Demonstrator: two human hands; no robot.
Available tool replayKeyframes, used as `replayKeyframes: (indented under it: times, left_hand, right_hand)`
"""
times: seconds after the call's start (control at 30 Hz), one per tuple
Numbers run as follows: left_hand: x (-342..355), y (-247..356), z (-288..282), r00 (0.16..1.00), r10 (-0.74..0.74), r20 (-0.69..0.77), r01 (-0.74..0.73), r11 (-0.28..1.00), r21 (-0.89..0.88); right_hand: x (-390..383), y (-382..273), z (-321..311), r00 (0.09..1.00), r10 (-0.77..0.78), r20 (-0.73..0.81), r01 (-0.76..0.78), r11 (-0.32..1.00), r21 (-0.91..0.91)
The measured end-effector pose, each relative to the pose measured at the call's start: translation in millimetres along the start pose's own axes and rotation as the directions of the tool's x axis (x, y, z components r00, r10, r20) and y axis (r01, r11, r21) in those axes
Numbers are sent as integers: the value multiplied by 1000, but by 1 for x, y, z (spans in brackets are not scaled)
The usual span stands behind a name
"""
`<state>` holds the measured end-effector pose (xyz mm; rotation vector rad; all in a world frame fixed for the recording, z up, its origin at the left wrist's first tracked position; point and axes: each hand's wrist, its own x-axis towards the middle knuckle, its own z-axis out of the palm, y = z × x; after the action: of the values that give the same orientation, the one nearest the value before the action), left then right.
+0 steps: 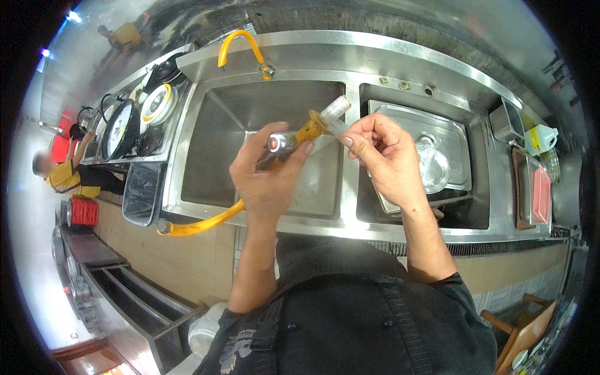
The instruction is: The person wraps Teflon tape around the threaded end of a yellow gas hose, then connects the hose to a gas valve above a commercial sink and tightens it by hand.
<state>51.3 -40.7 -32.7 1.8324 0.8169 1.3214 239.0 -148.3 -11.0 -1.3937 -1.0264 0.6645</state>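
Note:
Over the left sink basin, my left hand (pixel 265 172) is closed round a faucet (pixel 281 142) with a chrome body and a red dot. A yellow neck (pixel 307 132) leads from it to a pale threaded end (pixel 336 109), which points up and to the right. The faucet's curved yellow spout (pixel 209 220) hangs out below my left hand, toward the basin's near left corner. With thumb and fingers pinched, my right hand (pixel 390 156) holds a thin see-through strip (pixel 338 127), seemingly tape, against the base of the thread. My right fingertips partly hide the strip.
Another yellow faucet (pixel 240 40) stands at the back rim. The right basin holds a metal tray (pixel 459 147) and a clear round container (pixel 433 169). Pans and plates (pixel 159 105) crowd the left counter. A white jug (pixel 540 139) stands far right. A person (pixel 72 175) works at far left.

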Motion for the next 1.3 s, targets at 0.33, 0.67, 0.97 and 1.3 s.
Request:
replayKeyframes:
  times: [0.33, 0.67, 0.97, 1.3]
  left_hand:
    - [1, 16, -5, 948, -288, 139, 313, 925, -215]
    - [27, -43, -22, 356, -365, 860, 884, 431, -183]
    - [2, -35, 15, 906, 51, 419, 34, 980, -194]
    - [6, -7, 29, 921, 319, 226, -347, 933, 97]
  right_hand:
    - [-1, 16, -12, 994, -97, 47, 98, 995, -16]
    - [12, 25, -16, 875, -326, 357, 318, 944, 83]
    - [10, 36, -1, 976, -211, 47, 213, 976, -51]
    - [10, 26, 10, 999, -40, 32, 34, 984, 174]
